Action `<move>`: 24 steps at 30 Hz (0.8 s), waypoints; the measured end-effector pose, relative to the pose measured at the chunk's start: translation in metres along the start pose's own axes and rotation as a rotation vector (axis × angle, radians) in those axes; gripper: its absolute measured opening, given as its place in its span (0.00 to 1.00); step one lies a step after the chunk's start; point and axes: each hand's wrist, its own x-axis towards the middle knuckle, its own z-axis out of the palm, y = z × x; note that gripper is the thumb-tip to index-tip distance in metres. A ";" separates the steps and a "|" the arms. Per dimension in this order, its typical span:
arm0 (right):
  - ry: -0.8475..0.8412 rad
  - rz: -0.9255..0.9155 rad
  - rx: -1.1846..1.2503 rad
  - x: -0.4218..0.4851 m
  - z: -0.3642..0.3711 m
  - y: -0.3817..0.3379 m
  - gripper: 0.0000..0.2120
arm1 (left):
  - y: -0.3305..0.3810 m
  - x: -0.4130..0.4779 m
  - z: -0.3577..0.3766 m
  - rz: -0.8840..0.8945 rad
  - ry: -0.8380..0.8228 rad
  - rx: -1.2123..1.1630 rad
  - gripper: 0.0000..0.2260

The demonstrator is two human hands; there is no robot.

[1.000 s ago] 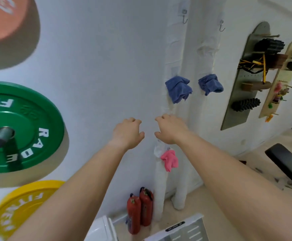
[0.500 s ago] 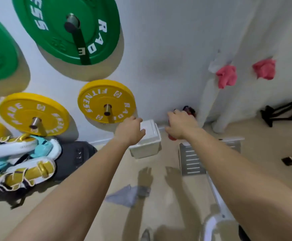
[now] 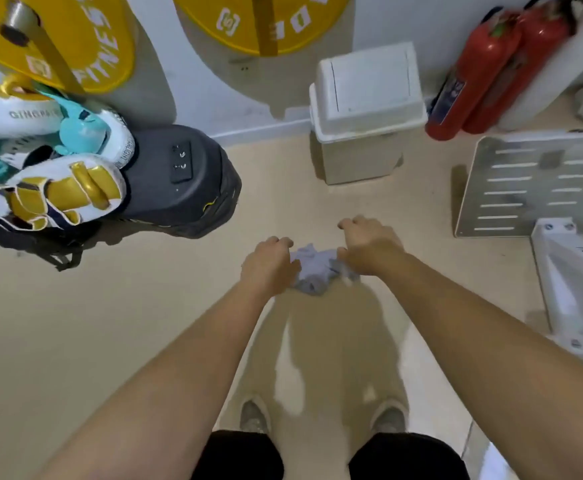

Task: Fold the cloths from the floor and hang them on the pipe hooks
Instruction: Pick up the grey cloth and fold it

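A crumpled pale grey-blue cloth [image 3: 315, 270] lies on the beige floor in the middle of the head view. My left hand [image 3: 268, 265] rests on its left edge with fingers curled down onto it. My right hand [image 3: 369, 245] covers its right edge, fingers bent over the cloth. Both hands touch the cloth; whether it is lifted off the floor I cannot tell. The pipes and hooks are out of view.
A white lidded bin [image 3: 366, 109] stands by the wall ahead. Two red fire extinguishers [image 3: 487, 71] lean at the right. A white slotted metal frame [image 3: 539, 181] is at the right. A dark bag [image 3: 179, 178] with boxing gloves [image 3: 51, 161] lies left, under yellow weight plates [image 3: 75, 39].
The view has swung from the wall pipes with hung blue and pink cloths down to the floor. Both hands dropped from mid-air onto the grey-blue cloth.
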 end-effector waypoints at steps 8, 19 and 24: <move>-0.121 0.025 -0.027 0.183 0.286 0.040 0.24 | -0.109 0.157 0.271 0.055 -0.103 0.122 0.20; 0.214 -0.098 -0.109 0.318 0.462 0.068 0.17 | -0.164 0.319 0.428 0.170 0.461 0.119 0.03; 0.197 -0.020 -0.019 0.300 0.452 0.059 0.15 | -0.156 0.298 0.396 0.117 0.331 -0.002 0.09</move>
